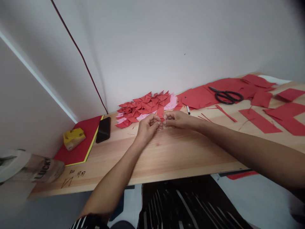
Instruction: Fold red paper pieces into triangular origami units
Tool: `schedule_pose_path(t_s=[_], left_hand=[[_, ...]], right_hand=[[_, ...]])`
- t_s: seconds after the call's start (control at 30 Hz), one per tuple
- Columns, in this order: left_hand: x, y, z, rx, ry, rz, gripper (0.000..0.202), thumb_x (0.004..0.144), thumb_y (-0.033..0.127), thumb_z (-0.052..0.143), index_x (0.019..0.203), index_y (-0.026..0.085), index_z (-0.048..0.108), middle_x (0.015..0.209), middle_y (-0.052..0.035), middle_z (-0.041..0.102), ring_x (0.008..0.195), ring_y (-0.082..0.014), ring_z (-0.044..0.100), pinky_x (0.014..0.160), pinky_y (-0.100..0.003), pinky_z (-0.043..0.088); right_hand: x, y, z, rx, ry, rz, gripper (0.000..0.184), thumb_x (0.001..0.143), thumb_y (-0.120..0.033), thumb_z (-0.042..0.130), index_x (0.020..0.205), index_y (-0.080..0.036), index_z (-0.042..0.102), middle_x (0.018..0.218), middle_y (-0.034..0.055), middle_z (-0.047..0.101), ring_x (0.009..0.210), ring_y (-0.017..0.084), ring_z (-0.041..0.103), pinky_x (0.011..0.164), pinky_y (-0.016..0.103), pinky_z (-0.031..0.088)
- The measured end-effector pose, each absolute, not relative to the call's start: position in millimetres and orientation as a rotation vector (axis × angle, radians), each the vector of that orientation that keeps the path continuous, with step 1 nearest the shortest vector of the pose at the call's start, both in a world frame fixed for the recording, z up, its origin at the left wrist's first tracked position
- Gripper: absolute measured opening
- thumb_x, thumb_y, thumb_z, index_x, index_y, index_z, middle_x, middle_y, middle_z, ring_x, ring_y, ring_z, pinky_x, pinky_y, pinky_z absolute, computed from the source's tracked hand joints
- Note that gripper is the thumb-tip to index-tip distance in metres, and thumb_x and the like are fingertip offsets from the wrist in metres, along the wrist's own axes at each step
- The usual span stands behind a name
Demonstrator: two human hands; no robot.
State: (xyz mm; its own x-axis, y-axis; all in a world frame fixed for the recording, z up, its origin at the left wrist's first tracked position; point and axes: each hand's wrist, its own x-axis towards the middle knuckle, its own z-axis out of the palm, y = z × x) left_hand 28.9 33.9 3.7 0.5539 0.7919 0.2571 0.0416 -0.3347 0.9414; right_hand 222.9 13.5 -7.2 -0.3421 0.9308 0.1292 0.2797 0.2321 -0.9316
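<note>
head: left hand (148, 125) and right hand (175, 119) pinch red paper (162, 119); direction, long axis unclear.

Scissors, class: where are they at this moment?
In the head view, the black-handled scissors lie right of the right hand, partly on red paper sheets, just behind a narrow red strip.

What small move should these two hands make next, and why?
Probably press a crease into the small red paper: the left hand and right hand both pinch it, and folded red and pink paper pieces lie piled just beyond.
</note>
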Motion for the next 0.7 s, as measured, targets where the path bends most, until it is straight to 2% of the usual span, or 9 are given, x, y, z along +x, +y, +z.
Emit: schedule_pose_path(t_s=[0.4, 0.7], left_hand=[[26.8, 37.2, 6.2, 1.684, 0.614, 0.847, 0.009, 0.078, 0.02, 0.063, 0.079, 0.014, 0.057, 0.067, -0.0014, 0.065, 0.063, -0.0137, 0.066, 0.065, -0.028, 0.057], [27.4, 38.5, 4.9, 1.671, 0.593, 0.861, 0.012, 0.078, 0.021, 0.065, 0.079, 0.014, 0.056, 0.067, -0.001, 0.066, 0.061, -0.0137, 0.067, 0.064, -0.029, 0.058]], right_hand=[[227.5, 15.8, -5.1, -1.042, -1.734, 1.301, 0.021, 0.074, -0.037, 0.069, 0.077, -0.018, 0.059, 0.073, 0.0006, 0.064, 0.062, 0.011, 0.054, 0.054, 0.022, 0.037], [227.4, 12.0, 2.6, -1.033, -1.682, 1.387, 0.024, 0.077, -0.039, 0.067, 0.076, -0.016, 0.06, 0.07, -0.0003, 0.061, 0.055, 0.007, 0.046, 0.049, 0.022, 0.033]])
